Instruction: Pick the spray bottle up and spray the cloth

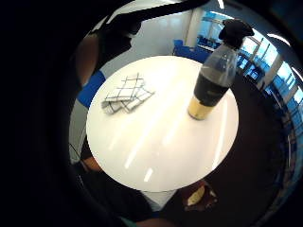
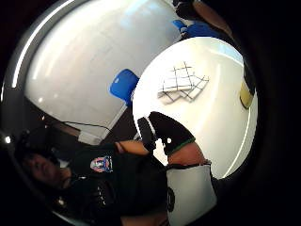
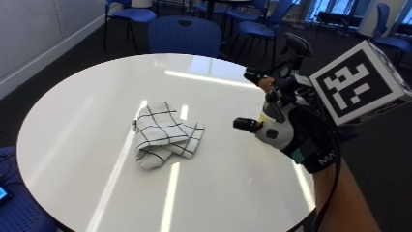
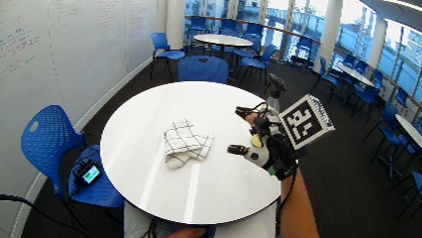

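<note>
From the outside view, the gloved right hand is hovering over the near right part of the round white bench, and the spray bottle is standing just beyond it, mostly hidden behind the hand, only its black trigger head showing above. The checked cloth is lying crumpled well off to the hand's thumb side, near the middle of the bench. Whether the grip is apart or together I cannot tell here — the rig is covering the fingers.

The wide outside view is showing the same layout: hand low over the bench edge, bottle straight ahead of it, cloth apart to the side.

In the little finger side palm view the bottle is standing upright on the bench, nothing touching it — its long axis vertical, dark liquid in the clear body above a gold base — with the cloth well clear of it.

The thumb side palm view is catching only the bottle's base at the bench rim, the cloth beside it, and part of the glove.

Judging from this, the reach calls for going forward and closing round the upright body.
</note>
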Available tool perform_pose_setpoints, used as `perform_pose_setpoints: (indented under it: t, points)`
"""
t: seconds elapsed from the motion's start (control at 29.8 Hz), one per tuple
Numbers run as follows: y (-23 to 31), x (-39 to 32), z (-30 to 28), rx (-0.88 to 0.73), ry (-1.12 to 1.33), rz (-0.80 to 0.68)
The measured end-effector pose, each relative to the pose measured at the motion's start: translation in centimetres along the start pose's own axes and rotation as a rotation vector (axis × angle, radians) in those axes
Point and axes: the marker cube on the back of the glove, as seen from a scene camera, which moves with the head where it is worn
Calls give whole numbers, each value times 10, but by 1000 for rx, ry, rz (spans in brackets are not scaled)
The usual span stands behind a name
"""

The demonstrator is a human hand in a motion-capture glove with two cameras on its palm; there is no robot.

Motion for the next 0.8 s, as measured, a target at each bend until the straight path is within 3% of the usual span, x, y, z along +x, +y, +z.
perform_pose_setpoints:
  t: [0.57,0.8]
  points:
    - [-51,46,-40,206,-45,97]
    - [-62,89,-49,331,-100,299]
